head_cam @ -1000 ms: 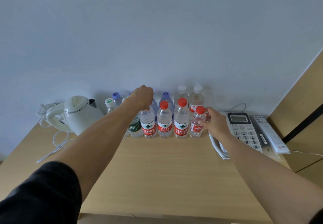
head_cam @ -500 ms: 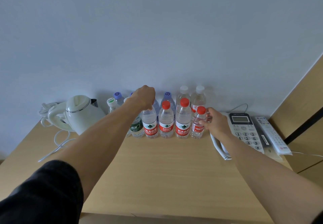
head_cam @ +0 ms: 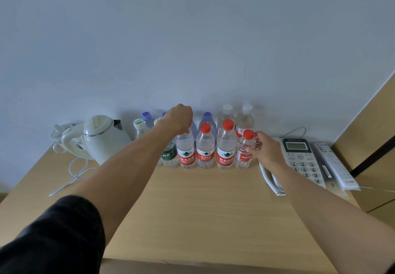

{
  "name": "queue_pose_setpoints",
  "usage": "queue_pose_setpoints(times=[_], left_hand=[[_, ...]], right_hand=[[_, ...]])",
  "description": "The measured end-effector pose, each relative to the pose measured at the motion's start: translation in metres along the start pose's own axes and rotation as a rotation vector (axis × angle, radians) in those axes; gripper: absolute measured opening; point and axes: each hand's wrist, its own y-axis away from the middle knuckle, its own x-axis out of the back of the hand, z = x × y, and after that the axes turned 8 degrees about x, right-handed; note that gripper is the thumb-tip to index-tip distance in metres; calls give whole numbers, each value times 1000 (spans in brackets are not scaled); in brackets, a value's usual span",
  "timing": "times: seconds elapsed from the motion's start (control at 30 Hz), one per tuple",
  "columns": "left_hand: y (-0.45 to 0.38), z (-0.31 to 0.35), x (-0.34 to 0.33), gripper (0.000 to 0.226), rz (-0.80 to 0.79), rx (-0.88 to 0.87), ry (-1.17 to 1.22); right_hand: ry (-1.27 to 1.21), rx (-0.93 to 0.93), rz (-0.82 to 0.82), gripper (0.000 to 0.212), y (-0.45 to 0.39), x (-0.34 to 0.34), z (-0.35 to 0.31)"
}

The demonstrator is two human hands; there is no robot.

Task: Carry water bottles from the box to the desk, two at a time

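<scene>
Barely anything has changed since a second ago. The left hand (head_cam: 179, 119) still sits curled over the top of a red-label bottle (head_cam: 185, 152) in the row at the desk (head_cam: 192, 209) back edge; probably gripping the cap, which is hidden. The right hand (head_cam: 263, 148) keeps pinching the small bottle (head_cam: 244, 152) at the row's right end, beside the phone (head_cam: 301, 160).
</scene>
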Motion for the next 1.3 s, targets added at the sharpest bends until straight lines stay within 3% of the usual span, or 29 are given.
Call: queue_pose_setpoints(times=[0.5,0.87,1.3], left_hand=[[3,-2,-1,33,9,-3,-33],[3,-4,14,35,186,32,41],[-4,31,28,40,298,-73,-36]], right_hand=[[75,2,-8,42,2,0,0],[193,-50,-109,34,-7,7,-10],[404,25,23,44,-8,44,-59]])
